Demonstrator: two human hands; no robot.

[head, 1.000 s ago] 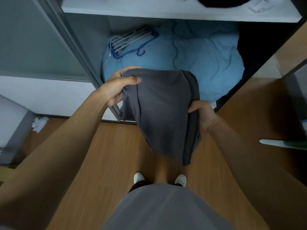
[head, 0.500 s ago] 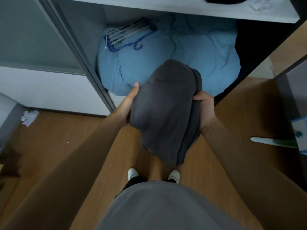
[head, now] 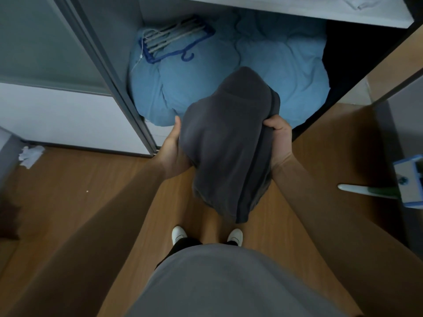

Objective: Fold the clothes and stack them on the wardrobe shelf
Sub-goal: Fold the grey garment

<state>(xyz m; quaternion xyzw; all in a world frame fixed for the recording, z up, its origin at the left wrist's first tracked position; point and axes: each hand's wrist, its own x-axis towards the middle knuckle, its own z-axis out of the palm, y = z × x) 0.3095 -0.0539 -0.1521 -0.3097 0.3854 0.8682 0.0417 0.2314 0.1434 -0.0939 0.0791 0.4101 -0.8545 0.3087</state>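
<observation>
Standing at an open wardrobe, I see two bare hands holding one dark grey garment (head: pixel 229 145) between them, above the wooden floor (head: pixel 75 197) and in front of the wardrobe's lower compartment. My left hand (head: pixel 172 149) lies along the garment's left side with fingers straight, thumb up against the cloth; my right hand (head: pixel 278 140) grips the right edge, fingers curled into the fabric. The garment hangs doubled over, its lower end dangling above two white shoes (head: pixel 178 233). Behind it lies one bulky blue quilt (head: pixel 286 65), carrying one bunch of hangers (head: pixel 174 41) at its back left. One white shelf (head: pixel 286 10) runs above. The sliding door's frame (head: pixel 109 76) bounds the opening on the left, a dark panel on the right. One crumpled white scrap (head: pixel 29 155) lies on the floor at left. One blue-and-white box (head: pixel 409 181) at right shows a mark I cannot read.
</observation>
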